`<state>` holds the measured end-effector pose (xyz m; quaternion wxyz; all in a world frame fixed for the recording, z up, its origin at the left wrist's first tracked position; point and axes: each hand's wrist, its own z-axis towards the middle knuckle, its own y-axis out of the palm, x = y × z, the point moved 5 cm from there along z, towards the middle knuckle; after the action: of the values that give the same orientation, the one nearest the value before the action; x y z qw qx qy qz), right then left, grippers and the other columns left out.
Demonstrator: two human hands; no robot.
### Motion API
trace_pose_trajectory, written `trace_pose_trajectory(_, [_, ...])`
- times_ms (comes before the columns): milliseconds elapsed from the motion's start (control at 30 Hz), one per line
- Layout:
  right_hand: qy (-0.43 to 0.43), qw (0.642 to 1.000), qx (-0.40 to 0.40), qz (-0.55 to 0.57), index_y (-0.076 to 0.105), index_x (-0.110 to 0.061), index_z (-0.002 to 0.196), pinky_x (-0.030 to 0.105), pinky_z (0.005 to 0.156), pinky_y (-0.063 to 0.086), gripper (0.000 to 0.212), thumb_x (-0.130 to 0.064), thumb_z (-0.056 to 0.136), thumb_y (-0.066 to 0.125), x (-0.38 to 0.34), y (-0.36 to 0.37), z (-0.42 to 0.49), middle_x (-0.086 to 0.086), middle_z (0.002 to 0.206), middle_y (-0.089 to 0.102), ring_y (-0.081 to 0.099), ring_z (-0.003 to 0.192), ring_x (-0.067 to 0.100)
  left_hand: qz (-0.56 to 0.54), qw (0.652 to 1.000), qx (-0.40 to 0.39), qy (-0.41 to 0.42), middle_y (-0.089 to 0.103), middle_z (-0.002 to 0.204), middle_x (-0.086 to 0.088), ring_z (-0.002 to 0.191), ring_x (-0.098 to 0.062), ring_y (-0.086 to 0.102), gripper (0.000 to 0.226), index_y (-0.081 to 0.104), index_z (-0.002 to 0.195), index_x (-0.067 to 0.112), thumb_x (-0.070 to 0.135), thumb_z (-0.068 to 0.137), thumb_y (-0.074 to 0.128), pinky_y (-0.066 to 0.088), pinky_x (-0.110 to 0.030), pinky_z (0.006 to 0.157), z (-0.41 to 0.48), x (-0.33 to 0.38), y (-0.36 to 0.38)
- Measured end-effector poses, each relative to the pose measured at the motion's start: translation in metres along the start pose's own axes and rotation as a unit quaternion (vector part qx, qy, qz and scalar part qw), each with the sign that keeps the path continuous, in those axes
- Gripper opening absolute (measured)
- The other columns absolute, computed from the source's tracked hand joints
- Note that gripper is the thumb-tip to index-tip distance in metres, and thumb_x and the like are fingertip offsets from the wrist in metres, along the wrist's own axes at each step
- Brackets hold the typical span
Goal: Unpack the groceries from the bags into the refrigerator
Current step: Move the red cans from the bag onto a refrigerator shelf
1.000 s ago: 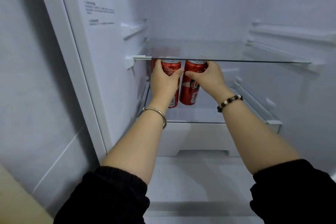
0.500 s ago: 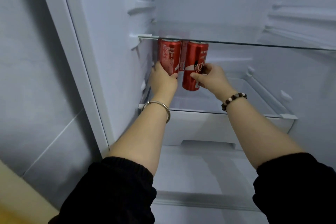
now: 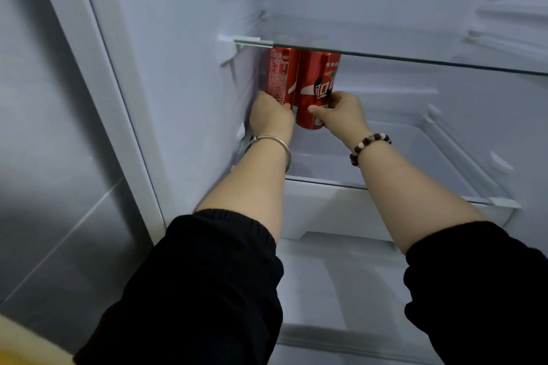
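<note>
Two red cans stand upright and touching at the left rear of the refrigerator, beneath the upper glass shelf and above the lower glass shelf. The left can is beside the side wall. The left hand wraps that can's base; its white fine print is too small to read. The right hand holds the right can low between thumb and fingers. This can bears white Chinese lettering, "可口" legible, over a white ribbon stripe.

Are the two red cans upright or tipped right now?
Upright. The left can and right can stand vertical, side by side under the glass shelf, left hand and right hand gripping them low.
</note>
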<state>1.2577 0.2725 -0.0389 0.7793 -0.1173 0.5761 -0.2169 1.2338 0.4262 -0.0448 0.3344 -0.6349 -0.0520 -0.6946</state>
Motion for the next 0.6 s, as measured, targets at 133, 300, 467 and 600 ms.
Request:
trace_pose_trajectory(133, [-0.007, 1.0, 0.004, -0.011, 0.063, -0.007, 0.107, 0.03, 0.078, 0.054, 0.033, -0.021, 0.079, 0.074, -0.001, 0.006, 0.01, 0.002, 0.094, 0.064, 0.063, 0.084, 0.015, 0.009, 1.0, 0.002, -0.004, 0.062, 0.121, -0.013, 0.112, -0.031, 0.058, 0.035, 0.054, 0.119, 0.006, 0.018, 0.087, 0.063, 0.046, -0.035, 0.088, 0.008, -0.001, 0.005])
trace_pose_trajectory(300, [-0.014, 0.999, 0.007, -0.028, 0.062, -0.005, 0.11, 0.028, 0.08, 0.052, 0.038, -0.023, 0.079, 0.074, -0.001, 0.011, 0.019, 0.001, 0.096, 0.063, 0.061, 0.087, 0.015, 0.04, 0.999, -0.016, -0.033, 0.06, 0.124, -0.012, 0.114, -0.031, 0.056, 0.036, 0.052, 0.122, 0.007, 0.02, 0.089, 0.061, 0.045, -0.038, 0.089, 0.019, 0.002, 0.009])
trace_pose_trajectory(467, [-0.013, 0.999, 0.009, -0.037, 0.062, -0.005, 0.11, 0.029, 0.081, 0.051, 0.039, -0.023, 0.078, 0.075, -0.002, 0.013, 0.025, 0.002, 0.097, 0.064, 0.06, 0.088, 0.014, 0.085, 0.996, -0.009, -0.026, 0.059, 0.124, -0.014, 0.114, -0.032, 0.055, 0.032, 0.051, 0.121, 0.006, 0.013, 0.091, 0.054, 0.046, -0.038, 0.089, 0.022, 0.0, 0.013])
trace_pose_trajectory(600, [-0.014, 0.999, 0.013, -0.031, 0.062, -0.005, 0.108, 0.024, 0.078, 0.047, 0.035, -0.022, 0.08, 0.074, -0.002, 0.013, 0.024, -0.001, 0.092, 0.061, 0.058, 0.085, 0.011, 0.075, 0.997, 0.003, -0.02, 0.059, 0.125, -0.014, 0.115, -0.032, 0.056, 0.034, 0.048, 0.124, 0.005, 0.01, 0.091, 0.054, 0.045, -0.038, 0.089, 0.022, -0.001, 0.014])
